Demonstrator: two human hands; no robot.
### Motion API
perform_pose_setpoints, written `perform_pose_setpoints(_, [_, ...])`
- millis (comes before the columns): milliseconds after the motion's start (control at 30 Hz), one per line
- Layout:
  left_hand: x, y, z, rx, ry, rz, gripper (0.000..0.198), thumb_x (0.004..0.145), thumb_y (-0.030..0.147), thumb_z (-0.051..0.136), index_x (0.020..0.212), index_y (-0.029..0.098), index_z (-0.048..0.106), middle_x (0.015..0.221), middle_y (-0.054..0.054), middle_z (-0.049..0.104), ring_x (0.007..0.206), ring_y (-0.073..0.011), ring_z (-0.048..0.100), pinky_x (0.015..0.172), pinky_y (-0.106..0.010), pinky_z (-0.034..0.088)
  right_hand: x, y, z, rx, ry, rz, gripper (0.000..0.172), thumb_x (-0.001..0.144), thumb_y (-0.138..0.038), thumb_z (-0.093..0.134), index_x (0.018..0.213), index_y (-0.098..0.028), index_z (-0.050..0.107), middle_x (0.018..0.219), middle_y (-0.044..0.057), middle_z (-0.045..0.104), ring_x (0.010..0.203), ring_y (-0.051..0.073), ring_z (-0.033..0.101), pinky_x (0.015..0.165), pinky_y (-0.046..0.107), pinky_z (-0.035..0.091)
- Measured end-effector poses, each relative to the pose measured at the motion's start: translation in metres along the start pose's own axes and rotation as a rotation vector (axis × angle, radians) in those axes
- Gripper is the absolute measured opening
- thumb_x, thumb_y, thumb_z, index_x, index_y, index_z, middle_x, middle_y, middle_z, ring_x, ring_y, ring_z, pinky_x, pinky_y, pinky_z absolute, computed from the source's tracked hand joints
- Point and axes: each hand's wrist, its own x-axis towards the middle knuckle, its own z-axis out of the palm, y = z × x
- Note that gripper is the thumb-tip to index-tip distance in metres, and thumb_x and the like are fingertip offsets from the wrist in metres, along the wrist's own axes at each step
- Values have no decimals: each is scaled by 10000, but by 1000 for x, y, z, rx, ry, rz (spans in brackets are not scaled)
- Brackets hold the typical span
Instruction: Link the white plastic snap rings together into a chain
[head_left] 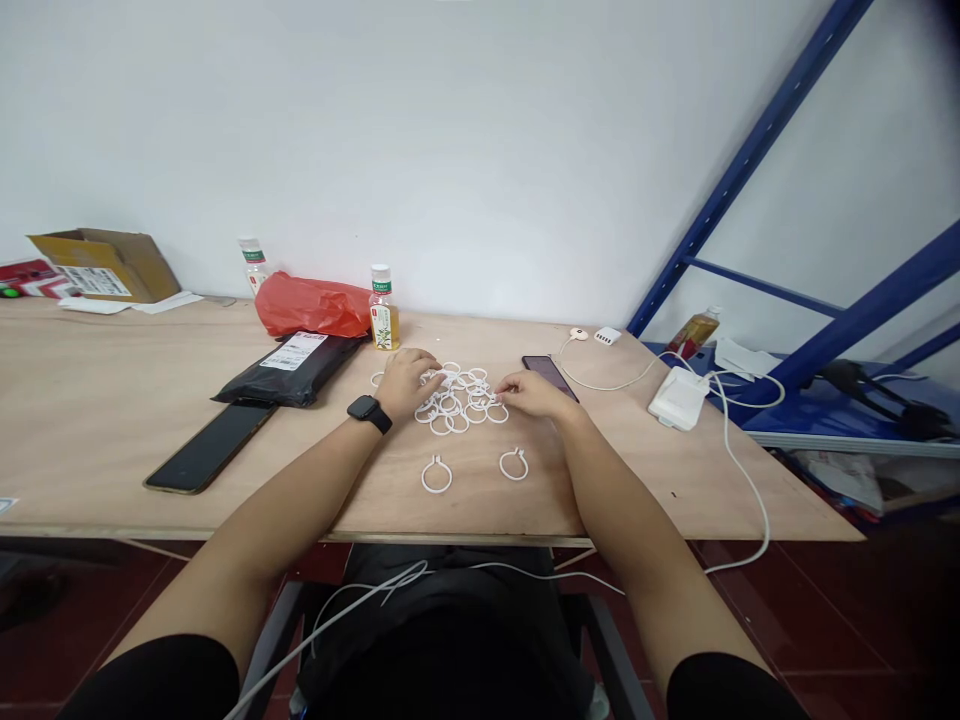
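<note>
A loose pile of white plastic rings (pixel 450 424), each with a small tab, lies on the wooden table. My left hand (pixel 407 382), with a black watch on its wrist, rests at the pile's left side; its fingers are stretched out over the rings. On the pile's right edge, my right hand (pixel 531 394) has its thumb and fingertips pinched at a white ring (pixel 496 411). Two separate rings lie nearer to me: one ring (pixel 425 482) on the left and another ring (pixel 503 468) on the right, both flat and untouched.
A phone (pixel 551 375) lies just beyond my right hand. Left are a larger phone (pixel 214 445), a black parcel (pixel 292 375), a red bag (pixel 315 305) and a bottle (pixel 385 325). A white charger (pixel 679 398) with cables sits right, near a blue rack (pixel 750 150).
</note>
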Motion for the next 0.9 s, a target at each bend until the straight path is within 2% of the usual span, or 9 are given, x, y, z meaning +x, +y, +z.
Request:
perform_pose_setpoints(167, [1, 7, 1, -60, -13, 99, 241, 907, 399, 595, 967, 199, 717, 994, -87, 708, 947, -227, 622, 888, -400, 457, 1, -15, 5, 28, 227, -110, 220, 860, -244, 628, 1032, -180, 748, 968, 67, 747, 829, 163, 660, 757, 270, 491])
perform_pose_setpoints(233, [1, 12, 3, -77, -4, 120, 256, 907, 414, 597, 979, 199, 717, 978, -90, 714, 933, -226, 630, 873, -398, 467, 2, -24, 11, 66, 270, -167, 244, 887, -261, 599, 1073, -186, 738, 988, 75, 738, 853, 165, 658, 787, 285, 495])
perform_pose_setpoints(400, [-1, 24, 7, -109, -16, 178, 257, 921, 422, 585, 981, 212, 721, 966, -92, 728, 914, -217, 645, 858, -397, 471, 5, -44, 35, 181, 303, -249, 219, 900, -288, 588, 1043, -215, 737, 966, 59, 729, 832, 158, 650, 760, 275, 500])
perform_pose_setpoints(500, [-1, 28, 8, -121, -12, 187, 258, 934, 419, 572, 951, 211, 724, 929, -84, 735, 885, -206, 648, 839, -382, 470, 3, -51, 44, 241, 325, -226, 235, 887, -338, 609, 1041, -207, 730, 931, 50, 729, 701, 132, 620, 684, 258, 496])
perform_pose_setpoints(633, [-1, 28, 7, -125, 2, 188, 233, 937, 388, 576, 924, 211, 726, 896, -75, 738, 856, -198, 648, 824, -372, 469, 0, -54, 46, 269, 334, -204, 227, 845, -364, 664, 964, -189, 746, 877, 50, 726, 615, 111, 575, 623, 240, 476])
perform_pose_setpoints(900, [-2, 29, 8, -128, -14, 157, 254, 943, 391, 554, 952, 213, 736, 909, -85, 736, 877, -206, 648, 841, -390, 477, 2, -51, 44, 282, 285, -233, 193, 863, -313, 633, 952, -209, 769, 875, 46, 742, 714, 138, 637, 653, 244, 484])
